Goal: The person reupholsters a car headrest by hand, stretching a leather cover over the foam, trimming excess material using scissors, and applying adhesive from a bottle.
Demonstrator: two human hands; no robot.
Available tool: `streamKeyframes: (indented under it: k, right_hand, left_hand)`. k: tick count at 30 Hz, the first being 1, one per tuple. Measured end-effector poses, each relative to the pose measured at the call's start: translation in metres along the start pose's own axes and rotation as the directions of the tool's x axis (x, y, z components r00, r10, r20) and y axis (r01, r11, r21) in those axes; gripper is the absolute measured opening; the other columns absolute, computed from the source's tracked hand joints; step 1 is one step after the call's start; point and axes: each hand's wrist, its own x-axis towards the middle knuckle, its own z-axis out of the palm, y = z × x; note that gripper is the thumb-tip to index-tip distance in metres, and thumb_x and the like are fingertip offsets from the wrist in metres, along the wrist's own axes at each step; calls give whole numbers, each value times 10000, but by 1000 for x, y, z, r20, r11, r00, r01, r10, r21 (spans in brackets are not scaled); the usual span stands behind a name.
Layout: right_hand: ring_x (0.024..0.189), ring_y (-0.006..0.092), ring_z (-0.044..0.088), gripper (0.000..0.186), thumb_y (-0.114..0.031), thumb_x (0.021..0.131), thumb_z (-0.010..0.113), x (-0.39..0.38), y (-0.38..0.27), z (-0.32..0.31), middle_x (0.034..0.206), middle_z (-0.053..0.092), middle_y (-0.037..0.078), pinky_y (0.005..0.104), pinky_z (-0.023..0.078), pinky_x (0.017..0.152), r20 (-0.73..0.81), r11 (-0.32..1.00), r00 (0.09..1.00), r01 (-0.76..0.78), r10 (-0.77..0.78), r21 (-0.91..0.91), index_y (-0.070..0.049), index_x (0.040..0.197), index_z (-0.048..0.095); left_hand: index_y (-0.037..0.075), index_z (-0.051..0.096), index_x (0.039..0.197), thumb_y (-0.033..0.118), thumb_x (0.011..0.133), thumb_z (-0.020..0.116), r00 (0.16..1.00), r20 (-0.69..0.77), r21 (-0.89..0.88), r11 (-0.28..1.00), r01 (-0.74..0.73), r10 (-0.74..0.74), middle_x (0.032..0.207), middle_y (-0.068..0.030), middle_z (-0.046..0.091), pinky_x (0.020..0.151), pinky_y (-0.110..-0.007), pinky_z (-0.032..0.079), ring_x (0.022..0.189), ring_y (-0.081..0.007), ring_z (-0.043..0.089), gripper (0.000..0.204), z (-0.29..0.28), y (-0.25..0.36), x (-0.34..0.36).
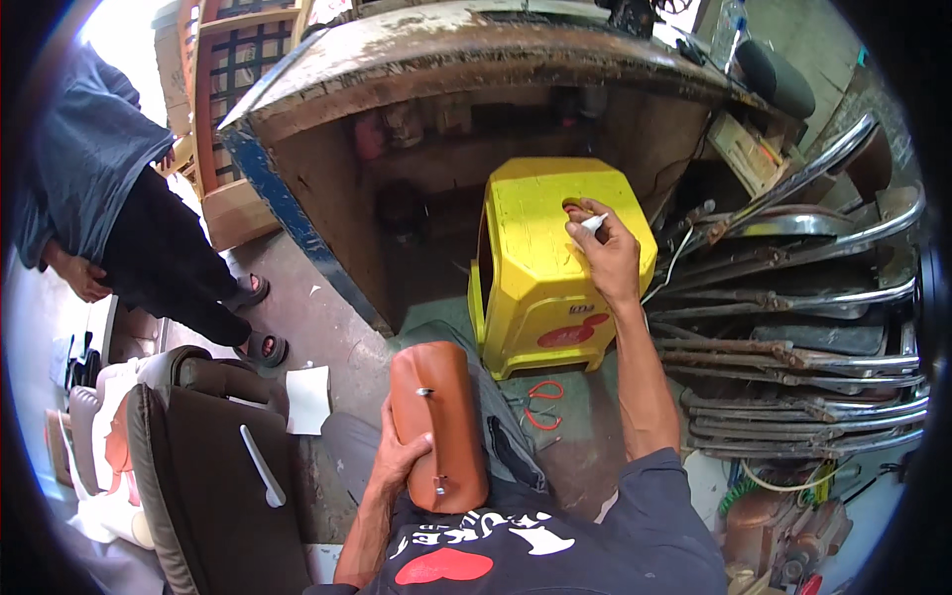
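A brown leather bag (458, 397) with a strap handle and metal fittings rests on my lap. My left hand (399, 458) is closed round its left side, the thumb lying over the front. Out to the right, my right hand (613, 263) pinches a small white tube (594, 223) with a pointed tip. It is over the top of a yellow plastic stool (524, 213). Near these fingertips is a small reddish thing, partly hidden, lying at the opening in the stool's top. Whether the fingers touch the stool I cannot tell.
Red-handled pliers (542, 405) lie on the floor beside the stool. Folded metal chairs (793, 297) are stacked on the right. A worn wooden desk (496, 61) stands ahead. A dark padded seat (213, 476) is at the left, near a standing person (109, 178) in dark clothes.
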Motion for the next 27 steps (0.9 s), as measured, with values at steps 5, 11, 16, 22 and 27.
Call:
streamKeyframes:
  k: [5, 11, 16, 22, 27]
  right_hand:
    - [915, 96, 689, 421, -150, 940, 788, -87, -29, 11, 1015, 772, 56, 280, 553, 835, 59, 977, 978, -203, 199, 68, -2, 1318, 674]
    - [897, 195, 754, 399, -181, 951, 759, -219, 45, 17, 1012, 787, 103, 342, 579, 840, 122, 736, 740, -610, 661, -294, -6, 1300, 675]
    - [896, 290, 764, 359, -250, 974, 730, -280, 88, 22, 1069, 776, 143, 392, 583, 845, 271, 665, 622, -582, 735, -467, -27, 1254, 701]
    - [841, 160, 726, 374, -204, 987, 728, -218, 107, 125, 982, 663, 57, 292, 580, 725, 630, 846, 568, -408, 530, -344, -40, 1320, 678]
    - [881, 58, 619, 794, -116, 872, 854, -199, 56, 190, 963, 635, -10, 271, 556, 811, 732, 727, 612, -643, 300, 240, -43, 1556, 458]
  left_hand:
    - [26, 297, 1566, 166, 768, 850, 980, 24, -332, 923, 196, -199, 1492, -170, 497, 1109, -444, 485, 1370, -304, 523, 980, -43, -3, -35]
    - [-38, 427, 1478, 144, 800, 805, 948, -48, -486, 837, 252, -313, 1415, -180, 576, 1066, -434, 517, 1299, -297, 586, 797, -90, -25, -104]
    - [-92, 535, 1405, 126, 826, 767, 929, 50, -429, 832, 351, -366, 1350, -188, 643, 1029, -425, 543, 1240, -291, 639, 660, -121, -34, -132]
    - [-43, 731, 1202, 200, 952, 717, 837, 217, 213, 861, 462, -503, 1212, -165, 746, 986, -392, 548, 1100, -257, 720, 349, -111, -30, -67]
    - [-16, 715, 1230, 392, 940, 778, 809, 272, 712, 675, 195, -521, 1165, -139, 755, 947, -373, 550, 1052, -224, 727, 505, -66, 34, -36]
